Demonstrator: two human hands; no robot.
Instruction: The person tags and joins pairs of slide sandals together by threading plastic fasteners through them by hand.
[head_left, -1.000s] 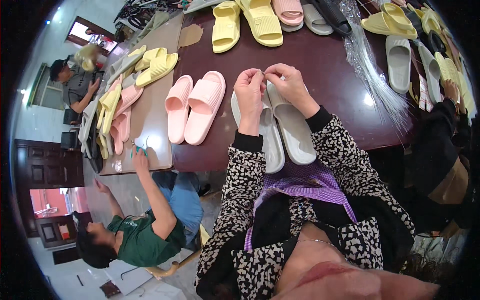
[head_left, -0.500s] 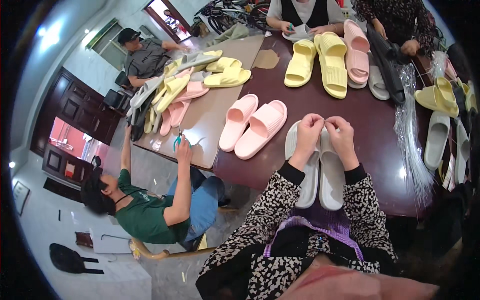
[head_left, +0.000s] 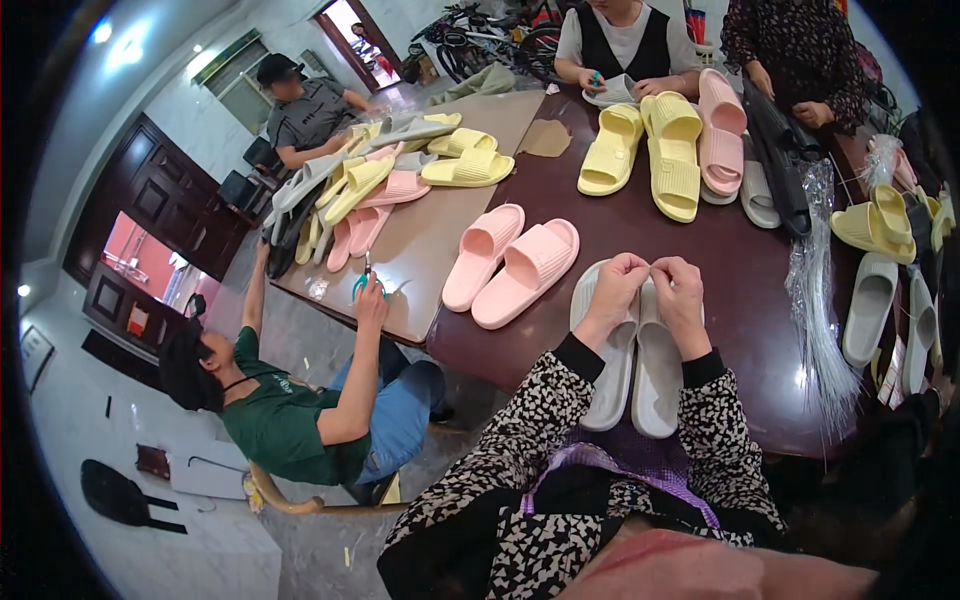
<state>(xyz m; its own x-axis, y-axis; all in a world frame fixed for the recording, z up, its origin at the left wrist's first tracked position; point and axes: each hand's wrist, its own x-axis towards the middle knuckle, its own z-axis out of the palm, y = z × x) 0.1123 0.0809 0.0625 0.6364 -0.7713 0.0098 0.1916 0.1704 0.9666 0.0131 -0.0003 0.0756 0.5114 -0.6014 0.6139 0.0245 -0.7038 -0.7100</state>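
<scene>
Above a pair of grey slippers (head_left: 657, 392) at the table's near edge, my two hands meet fingertip to fingertip. My left hand (head_left: 611, 296) is pinched closed over the toe end of the left slipper. Thumb and fingers of my right hand (head_left: 681, 302) are likewise pressed together over the right slipper. Whatever lies between the fingertips is too small to make out. The slippers lie side by side, their toe ends partly hidden by my hands. Just left of them rests a pair of pink slippers (head_left: 535, 272).
A bundle of clear plastic strands (head_left: 822, 330) hangs toward the table's right edge, near more grey slippers (head_left: 870, 308). Yellow slippers (head_left: 672, 160) stand at the back. Mixed slippers pile up (head_left: 365, 185) at far left. A person in green (head_left: 295, 425) holds teal scissors (head_left: 367, 280); others sit around.
The whole view has shifted slightly, so the table and slippers appear a little lower. Both my hands stay pinched together over the grey slippers.
</scene>
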